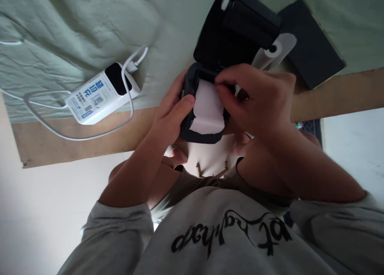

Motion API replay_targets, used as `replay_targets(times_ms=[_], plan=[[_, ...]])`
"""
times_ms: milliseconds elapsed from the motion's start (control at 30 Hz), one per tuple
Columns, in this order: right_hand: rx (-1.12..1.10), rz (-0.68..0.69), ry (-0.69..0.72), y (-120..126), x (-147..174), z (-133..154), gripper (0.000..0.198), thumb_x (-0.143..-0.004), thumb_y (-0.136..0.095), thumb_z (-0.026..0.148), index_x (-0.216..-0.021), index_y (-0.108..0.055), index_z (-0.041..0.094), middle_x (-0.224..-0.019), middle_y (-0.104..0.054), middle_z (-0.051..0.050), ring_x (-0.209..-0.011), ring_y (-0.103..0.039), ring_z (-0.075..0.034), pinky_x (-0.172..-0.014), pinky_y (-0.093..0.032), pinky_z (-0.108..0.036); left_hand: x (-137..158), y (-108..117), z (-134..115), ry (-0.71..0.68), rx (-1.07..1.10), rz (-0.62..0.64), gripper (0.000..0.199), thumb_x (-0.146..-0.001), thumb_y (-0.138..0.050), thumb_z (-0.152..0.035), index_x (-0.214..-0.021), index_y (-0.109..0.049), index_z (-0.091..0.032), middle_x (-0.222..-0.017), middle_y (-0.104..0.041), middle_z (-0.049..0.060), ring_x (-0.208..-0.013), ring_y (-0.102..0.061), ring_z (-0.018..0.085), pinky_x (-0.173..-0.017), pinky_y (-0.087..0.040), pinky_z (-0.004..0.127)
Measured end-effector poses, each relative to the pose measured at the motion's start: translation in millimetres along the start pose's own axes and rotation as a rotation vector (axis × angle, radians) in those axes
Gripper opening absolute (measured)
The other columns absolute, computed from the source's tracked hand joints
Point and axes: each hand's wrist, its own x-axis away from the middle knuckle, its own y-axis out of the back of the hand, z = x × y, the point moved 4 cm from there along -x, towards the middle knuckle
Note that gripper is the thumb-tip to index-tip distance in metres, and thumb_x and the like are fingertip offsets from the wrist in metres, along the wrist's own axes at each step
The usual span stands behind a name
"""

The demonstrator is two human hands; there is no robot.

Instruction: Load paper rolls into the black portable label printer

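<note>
The left hand (174, 111) is wrapped around the near-left side of a dark device (207, 138), its thumb pressed on the rim, so the device sits between the two hands, over the table edge (54, 147). The right hand (264, 95) has its thumb and forefinger drawn close together at the upper right edge of the paper (210, 107) that lies inside the device; whether they pinch it I cannot tell. Just beyond both hands, the device's black lid (214, 39) stands open. A white roll (267, 55) lies just past the right hand's knuckles, and farther right of it is a dark flat tablet (312, 43), partly on the wooden edge. Well to the left of the left hand, a white power bank (96, 99) lies with its cable (75, 139) looped over and around it. Green cloth (168, 23) spreads beyond the hands. Nearer the body than the hands is a lettered shirt (222, 219).
</note>
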Motion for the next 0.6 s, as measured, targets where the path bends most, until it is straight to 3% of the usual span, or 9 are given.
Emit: replay_targets(times_ms=[100,233,333,500,600], plan=[[0.082,0.074,-0.007,0.7,-0.7,1.2,0.019,-0.083,-0.059,0.04,-0.095,-0.068,0.028,-0.071,-0.067,0.002,-0.058,-0.057,-0.013,-0.057,-0.036,-0.029,-0.6,0.9,-1.1,-0.008,-0.012,0.027,0.047,-0.082,-0.058,-0.052,-0.121,-0.063,-0.025,-0.116,-0.068,0.003,-0.134,-0.047,0.028,-0.118,-0.035,0.04],[0.116,0.15,0.034,1.5,-0.9,3.2,0.02,-0.08,-0.06,0.043,-0.093,-0.068,0.029,-0.085,-0.07,0.002,-0.069,-0.06,-0.016,-0.058,-0.035,-0.03,-0.5,3.1,-1.4,0.081,-0.062,-0.013,0.045,-0.081,-0.061,-0.051,-0.117,-0.064,-0.025,-0.107,-0.07,0.005,-0.125,-0.055,0.028,-0.109,-0.043,0.039],[0.116,0.187,0.085,0.3,0.2,5.2,0.015,-0.08,-0.059,0.039,-0.089,-0.066,0.029,-0.093,-0.07,0.005,-0.069,-0.059,-0.014,-0.056,-0.033,-0.028,-1.0,3.3,-2.1,0.044,-0.063,0.001,0.046,-0.079,-0.063,-0.051,-0.116,-0.063,-0.023,-0.103,-0.069,0.002,-0.124,-0.054,0.028,-0.111,-0.042,0.038],[0.129,0.182,0.101,-0.5,2.8,6.3,0.019,-0.076,-0.06,0.035,-0.095,-0.063,0.029,-0.075,-0.066,0.006,-0.054,-0.05,-0.011,-0.05,-0.018,-0.024,0.2,-0.2,-2.6,0.038,-0.063,0.066,0.041,-0.087,-0.054,-0.045,-0.121,-0.061,-0.023,-0.112,-0.066,0.004,-0.127,-0.052,0.027,-0.113,-0.039,0.038],[0.033,0.203,0.072,3.9,3.2,6.4,0.026,-0.071,-0.065,0.032,-0.097,-0.06,0.028,-0.072,-0.064,0.007,-0.054,-0.05,-0.009,-0.049,-0.025,-0.023,0.4,-0.9,-4.1,0.021,-0.079,0.075,0.039,-0.086,-0.054,-0.046,-0.117,-0.063,-0.023,-0.113,-0.066,0.005,-0.126,-0.052,0.027,-0.11,-0.041,0.038]])
